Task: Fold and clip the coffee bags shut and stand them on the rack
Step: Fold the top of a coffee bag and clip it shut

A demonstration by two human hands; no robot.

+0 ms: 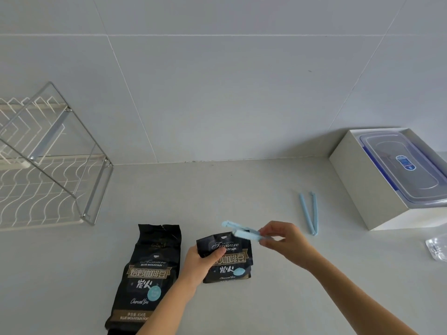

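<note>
Nearest on the worktop (266, 303), a black coffee bag (145, 274) lies flat, printed "BLUE MOUNTAIN" and "Charcoal fire". Beside it the left hand (200, 264) grips a folded bag (232, 264) reading "Treasure", while the right hand (283, 240) pinches a blue clip (242, 231) at its top edge. Farther left stands the rack (48, 165).

Illumination is even, diffuse and moderately bright, with a cool grey-blue cast; the source direction cannot be determined. Shadows are soft-edged and faint. The clear lid (423, 180) carries a mild sheen. Wide-angle distortion bends the wall tile joints and skews the rack (95, 189) toward the frame edges. The raised blue clip (242, 232) is slightly motion-blurred. Overall sharpness is soft.
</note>
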